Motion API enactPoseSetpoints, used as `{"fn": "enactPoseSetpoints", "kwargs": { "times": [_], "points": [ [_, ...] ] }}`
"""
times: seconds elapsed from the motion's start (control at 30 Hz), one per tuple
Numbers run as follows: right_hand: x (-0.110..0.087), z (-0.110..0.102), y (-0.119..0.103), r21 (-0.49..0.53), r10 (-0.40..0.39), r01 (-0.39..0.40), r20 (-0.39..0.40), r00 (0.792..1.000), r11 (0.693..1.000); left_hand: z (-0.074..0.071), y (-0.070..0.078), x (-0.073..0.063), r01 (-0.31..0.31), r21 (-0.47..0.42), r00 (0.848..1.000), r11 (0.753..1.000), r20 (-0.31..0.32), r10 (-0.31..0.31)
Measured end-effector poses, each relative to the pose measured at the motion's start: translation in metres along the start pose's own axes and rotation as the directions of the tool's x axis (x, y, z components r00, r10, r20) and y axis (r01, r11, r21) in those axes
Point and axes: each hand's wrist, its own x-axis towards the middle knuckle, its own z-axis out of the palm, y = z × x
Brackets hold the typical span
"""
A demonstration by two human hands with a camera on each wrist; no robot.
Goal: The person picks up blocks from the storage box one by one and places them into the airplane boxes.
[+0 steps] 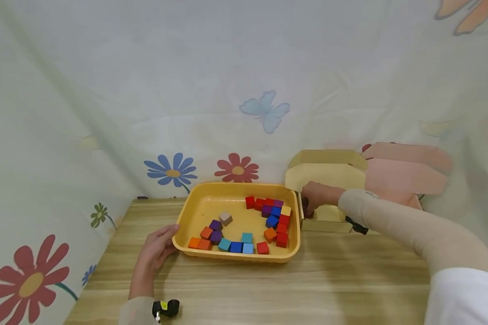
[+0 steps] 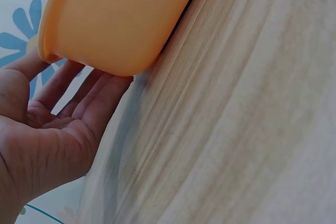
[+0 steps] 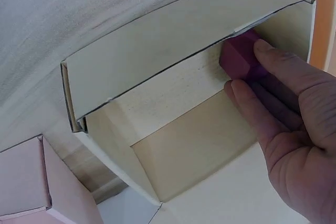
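At the left end of the yellow tray (image 1: pixel 237 258), my left hand (image 1: pixel 156 248) holds the corner, thumb at the rim and fingertips against the outer wall, as the left wrist view of the tray (image 2: pixel 110 19) also shows. Inside the tray lie several small coloured cubes, among them a red cube (image 1: pixel 262 248) and a beige cube (image 1: pixel 225 218). My right hand (image 3: pixel 294 108) pinches a purple cube (image 3: pixel 239 59) between thumb and fingers, inside the pale yellow cardboard box (image 3: pixel 178 51). From the head, the right hand (image 1: pixel 319 196) mostly covers that cube.
The lidded pale yellow box (image 1: pixel 325 225) stands against the tray's right side. Beside it is a pink cardboard box (image 1: pixel 406 176), lid raised. A flower-printed cloth (image 1: pixel 211 81) hangs behind the wood-grain table (image 1: pixel 244 289).
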Motion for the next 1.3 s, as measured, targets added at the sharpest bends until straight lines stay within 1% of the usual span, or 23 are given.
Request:
{"fn": "enactPoseSetpoints", "kwargs": {
  "times": [0.1, 0.23, 0.33, 0.43, 0.5, 0.57, 0.63, 0.7, 0.77, 0.83, 0.9, 0.93, 1.0, 1.07, 1.1, 1.2, 1.23, 1.3],
  "points": [
    [0.0, -0.002, 0.003, 0.022, 0.004, -0.004, 0.024, 1.0, 1.0, 0.002, 0.002, 0.001, 0.0, 0.001, 1.0, 1.0, -0.001, 0.0],
    [0.001, -0.005, 0.004, 0.089, 0.02, -0.029, 0.102, 0.995, 0.996, 0.001, 0.001, 0.001, 0.006, -0.009, 1.0, 1.0, -0.004, -0.006],
    [0.003, -0.006, 0.003, 0.105, 0.028, -0.043, 0.137, 0.99, 0.994, 0.001, -0.001, 0.001, 0.009, -0.017, 1.0, 1.0, -0.004, -0.009],
    [0.002, -0.003, 0.002, 0.126, 0.047, -0.064, 0.141, 0.989, 0.99, 0.0, -0.003, -0.001, 0.007, -0.014, 1.0, 1.0, -0.006, -0.007],
    [0.001, -0.001, 0.002, 0.165, 0.075, -0.099, 0.144, 0.987, 0.981, 0.0, -0.005, -0.001, 0.005, -0.006, 1.0, 1.0, -0.001, -0.005],
    [-0.001, 0.001, 0.002, 0.24, 0.109, -0.147, 0.165, 0.98, 0.959, 0.001, -0.005, -0.002, 0.009, -0.008, 1.0, 1.0, 0.005, -0.009],
    [-0.003, 0.002, 0.003, 0.324, 0.135, -0.193, 0.194, 0.972, 0.926, 0.001, -0.005, -0.001, 0.013, -0.02, 1.0, 1.0, 0.007, -0.012],
    [-0.003, 0.002, 0.004, 0.407, 0.136, -0.22, 0.224, 0.965, 0.886, 0.001, -0.005, 0.0, 0.011, -0.03, 1.0, 0.999, 0.003, -0.011],
    [-0.003, 0.002, 0.005, 0.483, 0.132, -0.245, 0.256, 0.958, 0.841, 0.001, -0.004, 0.001, 0.011, -0.037, 1.0, 0.999, -0.006, -0.011],
    [-0.002, 0.003, 0.006, 0.519, 0.116, -0.247, 0.271, 0.956, 0.818, 0.0, -0.002, 0.002, 0.009, -0.036, 1.0, 0.999, -0.009, -0.01],
    [-0.002, 0.004, 0.007, 0.541, 0.109, -0.247, 0.274, 0.955, 0.804, -0.001, -0.001, 0.001, 0.015, -0.024, 1.0, 1.0, -0.002, -0.015],
    [-0.001, 0.005, 0.008, 0.546, 0.105, -0.245, 0.276, 0.956, 0.801, -0.001, 0.0, 0.001, 0.021, -0.026, 1.0, 0.999, -0.008, -0.021],
    [-0.001, 0.002, 0.007, 0.54, 0.085, -0.237, 0.291, 0.953, 0.807, -0.002, 0.0, 0.0, 0.026, -0.022, 1.0, 0.999, -0.01, -0.026],
    [-0.002, -0.005, 0.004, 0.505, 0.087, -0.24, 0.307, 0.948, 0.829, -0.003, 0.0, -0.001, 0.028, -0.011, 1.0, 1.0, -0.008, -0.028],
    [-0.003, -0.011, 0.002, 0.477, 0.087, -0.238, 0.316, 0.945, 0.846, -0.003, 0.001, -0.001, 0.027, -0.01, 1.0, 1.0, -0.007, -0.027],
    [-0.006, -0.034, -0.007, 0.333, 0.114, -0.219, 0.306, 0.945, 0.917, -0.001, 0.001, -0.001, 0.022, -0.001, 1.0, 1.0, -0.005, -0.022],
    [-0.007, -0.043, -0.01, 0.275, 0.126, -0.208, 0.288, 0.949, 0.938, -0.001, 0.002, -0.001, 0.02, 0.002, 1.0, 1.0, -0.001, -0.02],
    [-0.006, -0.057, -0.017, 0.176, 0.13, -0.176, 0.248, 0.96, 0.969, 0.0, 0.002, -0.001, 0.013, 0.002, 1.0, 1.0, 0.0, -0.013]
  ]
}}
